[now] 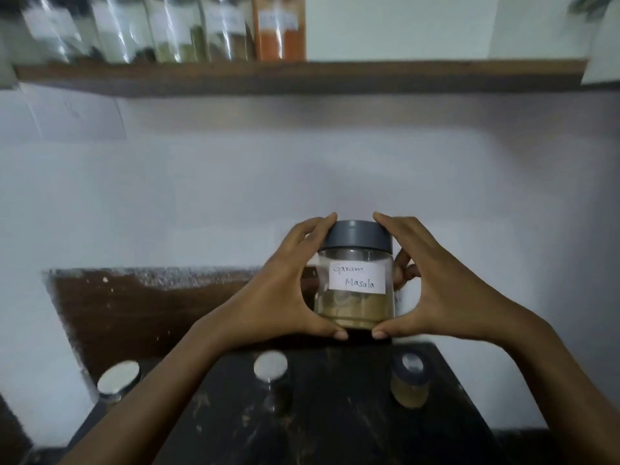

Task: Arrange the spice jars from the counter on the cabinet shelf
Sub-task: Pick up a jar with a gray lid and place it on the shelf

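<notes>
I see both hands, left hand (278, 290) and right hand (446, 293), clasped around the Garam Masala jar (356, 280) (grey lid), held above the dark desk (335, 414), below the shelf (302, 75) of seemingly five blurred jars.

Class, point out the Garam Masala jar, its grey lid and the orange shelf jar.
Garam Masala jar (357, 279), head view, paper label.
Grey lid (357, 239), head view, side wall.
Orange shelf jar (280, 40), head view, front face.
</notes>
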### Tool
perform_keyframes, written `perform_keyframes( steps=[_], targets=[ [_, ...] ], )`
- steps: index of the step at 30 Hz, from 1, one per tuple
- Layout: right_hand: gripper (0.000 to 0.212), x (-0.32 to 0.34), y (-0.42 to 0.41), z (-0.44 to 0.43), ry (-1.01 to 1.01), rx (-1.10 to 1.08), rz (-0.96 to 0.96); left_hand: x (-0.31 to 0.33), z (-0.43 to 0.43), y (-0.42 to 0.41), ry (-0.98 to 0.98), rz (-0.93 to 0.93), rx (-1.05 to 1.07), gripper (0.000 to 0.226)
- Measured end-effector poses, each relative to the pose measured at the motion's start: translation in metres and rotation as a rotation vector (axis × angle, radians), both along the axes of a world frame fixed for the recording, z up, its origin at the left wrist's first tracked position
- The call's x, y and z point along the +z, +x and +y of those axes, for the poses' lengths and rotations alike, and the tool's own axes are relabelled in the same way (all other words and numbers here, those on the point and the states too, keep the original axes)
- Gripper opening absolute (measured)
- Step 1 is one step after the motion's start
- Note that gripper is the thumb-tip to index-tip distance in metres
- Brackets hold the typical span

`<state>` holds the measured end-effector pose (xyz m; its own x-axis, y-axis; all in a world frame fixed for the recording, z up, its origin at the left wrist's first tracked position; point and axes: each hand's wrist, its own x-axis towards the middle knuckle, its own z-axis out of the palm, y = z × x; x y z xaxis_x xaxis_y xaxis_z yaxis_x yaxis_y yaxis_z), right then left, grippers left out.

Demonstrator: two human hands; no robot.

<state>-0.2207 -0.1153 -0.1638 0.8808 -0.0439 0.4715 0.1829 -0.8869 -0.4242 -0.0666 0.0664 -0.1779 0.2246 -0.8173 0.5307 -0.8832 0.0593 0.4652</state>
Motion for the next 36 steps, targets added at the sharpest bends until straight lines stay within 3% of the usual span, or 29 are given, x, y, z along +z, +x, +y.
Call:
perform_keyframes(
  steps=[8, 15, 20, 28, 36],
  targets=[
    [0.12, 0.111, 0.03, -0.013, -0.242, -0.037, -0.198, 0.114, -0.022, 0.035, -0.138, -0.14, -0.068, 0.124],
    [0.128, 0.195, 0.056, -0.034, -0.407, -0.161, -0.342, 0.205, -0.054, 0.062, -0.243, -0.404, -0.012, 0.123],
    [0.126, 0.241, 0.078, -0.049, -0.479, -0.196, -0.429, 0.25, -0.077, 0.086, -0.328, -0.446, -0.011, 0.123],
    [0.123, 0.273, 0.127, -0.069, -0.618, -0.331, -0.404, 0.276, -0.112, 0.125, -0.378, -0.704, 0.385, 0.125],
    [0.128, 0.271, 0.154, -0.088, -0.567, -0.377, -0.304, 0.267, -0.13, 0.145, -0.311, -0.788, 0.505, 0.128]
  ],
)
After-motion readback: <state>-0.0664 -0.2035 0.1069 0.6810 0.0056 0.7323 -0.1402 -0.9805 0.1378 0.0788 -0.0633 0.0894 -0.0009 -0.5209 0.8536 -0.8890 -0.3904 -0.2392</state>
